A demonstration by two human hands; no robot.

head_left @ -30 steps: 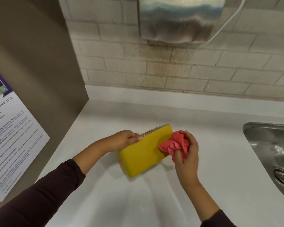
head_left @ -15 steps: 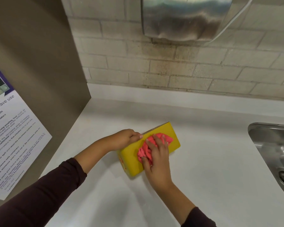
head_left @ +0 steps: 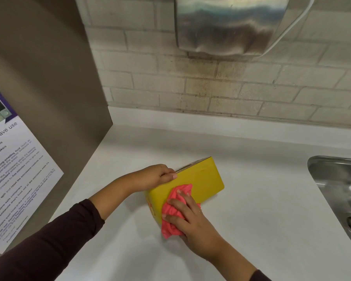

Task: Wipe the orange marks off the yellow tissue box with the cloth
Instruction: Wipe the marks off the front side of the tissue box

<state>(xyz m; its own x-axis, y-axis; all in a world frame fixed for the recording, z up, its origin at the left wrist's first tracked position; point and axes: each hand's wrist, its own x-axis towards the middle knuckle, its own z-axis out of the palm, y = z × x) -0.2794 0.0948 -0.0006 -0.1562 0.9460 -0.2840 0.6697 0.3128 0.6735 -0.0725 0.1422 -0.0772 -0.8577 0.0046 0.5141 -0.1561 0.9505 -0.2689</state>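
We look down at a white tabletop (head_left: 251,199) that meets a pale brick wall, and near its middle stands a yellow tissue box (head_left: 203,183) on one long side, angled away from us. Our left hand (head_left: 156,176) comes in from the left and grips the box's upper edge at its near end, fingers (head_left: 171,176) curled over the top. Our right hand (head_left: 190,218) presses a crumpled pink-red cloth (head_left: 173,213) flat against the box's near lower corner, fingers spread and clamped over the cloth, with part of the fabric hanging below the hand onto the tabletop. Small orange marks (head_left: 151,206) show on the short end face of the box, just left of the cloth. Both arms wear dark sleeves. A steel sink (head_left: 336,191) sits at the right edge, well apart from the box; a shiny metal dispenser (head_left: 227,25) hangs on the wall above, and a printed microwave notice (head_left: 14,169) is fixed to a brown panel at left
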